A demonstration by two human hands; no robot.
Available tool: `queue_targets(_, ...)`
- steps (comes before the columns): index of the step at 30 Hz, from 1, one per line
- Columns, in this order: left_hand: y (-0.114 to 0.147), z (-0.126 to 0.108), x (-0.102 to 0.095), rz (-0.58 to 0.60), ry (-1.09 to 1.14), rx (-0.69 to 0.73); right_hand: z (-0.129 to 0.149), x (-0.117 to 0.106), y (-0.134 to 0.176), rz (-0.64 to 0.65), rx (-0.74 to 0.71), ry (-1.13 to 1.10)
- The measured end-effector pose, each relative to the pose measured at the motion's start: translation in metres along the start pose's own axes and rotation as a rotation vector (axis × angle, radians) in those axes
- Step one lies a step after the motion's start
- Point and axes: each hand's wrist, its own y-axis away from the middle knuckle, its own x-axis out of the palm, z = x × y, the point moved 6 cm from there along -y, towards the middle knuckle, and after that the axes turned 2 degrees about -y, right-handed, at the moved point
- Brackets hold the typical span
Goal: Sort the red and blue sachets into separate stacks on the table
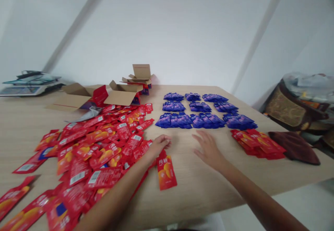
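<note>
My left hand (159, 145) is at the right edge of a loose heap of red pouches (104, 151), its fingers curled closed. From just beneath those fingers hangs a single red pouch (166, 173) with orange fruit printed on it; its top end is partly covered by the hand. My right hand (208, 151) is over the bare wood to the right of that pouch, fingers spread and nothing in them. Beyond both hands, purple-blue pouches (207, 120) lie in several overlapping bunches, set out in rows. A fanned stack of red pouches (257, 143) lies further right.
Opened cardboard boxes (122, 93) stand behind the heap, flaps up. A dark brown cloth (294, 147) lies by the red stack near the table's (198, 196) right edge. A patterned bag (285, 107) is at the far right, and a scale-like device (32, 88) at the back left.
</note>
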Motion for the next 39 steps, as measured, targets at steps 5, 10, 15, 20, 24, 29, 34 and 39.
queue_targets(5, 0.013, -0.022, -0.085, -0.231, -0.362, 0.204, 0.118, 0.032, 0.022, 0.336, -0.304, -0.301)
queue_targets(10, 0.054, -0.019, -0.095, -0.121, -0.855, 0.181, 0.147, 0.052, 0.021, 0.474, -0.281, -0.337)
queue_targets(15, 0.08, -0.003, -0.068, 0.072, -1.186, 0.116, 0.149, 0.062, 0.013, 0.457, -0.291, -0.329)
queue_targets(20, 0.074, 0.001, -0.06, 0.049, -1.29, 0.109, 0.135, 0.062, 0.011, 0.426, -0.298, -0.333)
queue_targets(24, 0.064, -0.003, -0.06, -0.023, -1.331, 0.155, 0.116, 0.058, 0.005, 0.362, -0.255, -0.36)
queue_targets(29, 0.054, -0.005, -0.06, -0.133, -1.367, 0.196, 0.092, 0.065, -0.011, 0.217, -0.028, -0.516)
queue_targets(34, 0.052, -0.02, -0.058, -0.313, -1.074, 0.295, 0.064, 0.085, -0.021, 0.083, 0.335, -0.868)
queue_targets(39, 0.048, -0.023, -0.027, -0.289, -0.744, 0.296, 0.074, 0.089, -0.028, -0.001, 0.565, -1.498)
